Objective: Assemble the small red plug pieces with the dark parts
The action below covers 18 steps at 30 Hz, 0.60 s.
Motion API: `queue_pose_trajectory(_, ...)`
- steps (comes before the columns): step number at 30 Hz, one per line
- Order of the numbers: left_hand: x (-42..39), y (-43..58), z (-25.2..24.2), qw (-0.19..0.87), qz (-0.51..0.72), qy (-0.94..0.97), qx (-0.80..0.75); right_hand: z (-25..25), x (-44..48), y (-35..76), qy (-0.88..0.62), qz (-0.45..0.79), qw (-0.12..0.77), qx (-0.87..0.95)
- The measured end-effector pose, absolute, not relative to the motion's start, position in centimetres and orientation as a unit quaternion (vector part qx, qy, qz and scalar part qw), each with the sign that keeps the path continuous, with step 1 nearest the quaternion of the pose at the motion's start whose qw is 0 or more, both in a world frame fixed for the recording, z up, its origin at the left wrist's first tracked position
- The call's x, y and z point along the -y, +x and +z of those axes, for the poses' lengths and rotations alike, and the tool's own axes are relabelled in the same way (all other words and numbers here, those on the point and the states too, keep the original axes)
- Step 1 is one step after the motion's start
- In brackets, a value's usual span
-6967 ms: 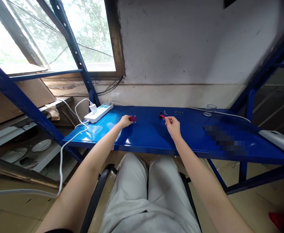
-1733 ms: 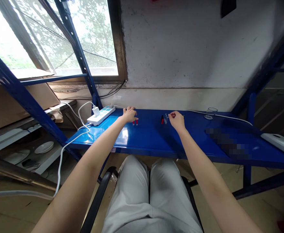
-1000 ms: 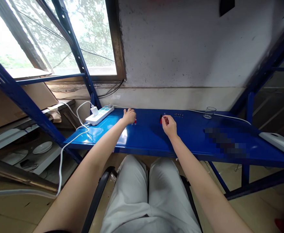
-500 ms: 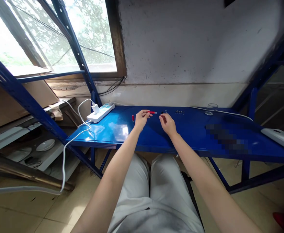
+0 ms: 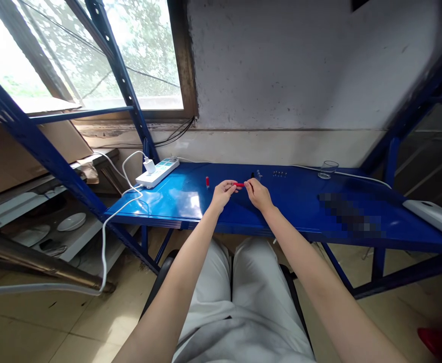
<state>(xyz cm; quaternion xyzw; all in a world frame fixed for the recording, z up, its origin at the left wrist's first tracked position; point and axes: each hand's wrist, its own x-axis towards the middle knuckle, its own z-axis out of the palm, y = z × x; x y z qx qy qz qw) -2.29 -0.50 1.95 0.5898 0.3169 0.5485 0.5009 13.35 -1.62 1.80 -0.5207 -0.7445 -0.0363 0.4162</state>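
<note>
Between both hands, just above the blue table (image 5: 175,201), is a slim red pen-like tube (image 5: 239,185). My left hand (image 5: 224,194) pinches its left end. The fingertips of my right hand (image 5: 257,193) are closed on its right end, which they hide. A short red piece (image 5: 207,182) with a pale lower end stands on the table to the left. Just beyond my right hand are a small black item and some clear little parts (image 5: 258,175), too small to name. Several tiny pale pieces (image 5: 280,174) lie in a row farther right.
A white power strip (image 5: 158,173) with a plugged-in charger and white cable is at the table's left end. At the right are a clear glass (image 5: 327,170), a blurred dark object (image 5: 351,217) and a white device (image 5: 434,217). Blue frame posts flank the table.
My right hand has moved left to meet the red tube and now grips its right end, covering the clear tip that showed before. Both hands are slightly lower in view.
</note>
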Motion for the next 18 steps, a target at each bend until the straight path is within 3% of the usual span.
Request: queue_pose_trajectory(18,0.25,-2.41,1.57,0.495,0.545,0.591,-0.330,1.22,1.01,13.42,-0.519,-0.047,0.387,0.761)
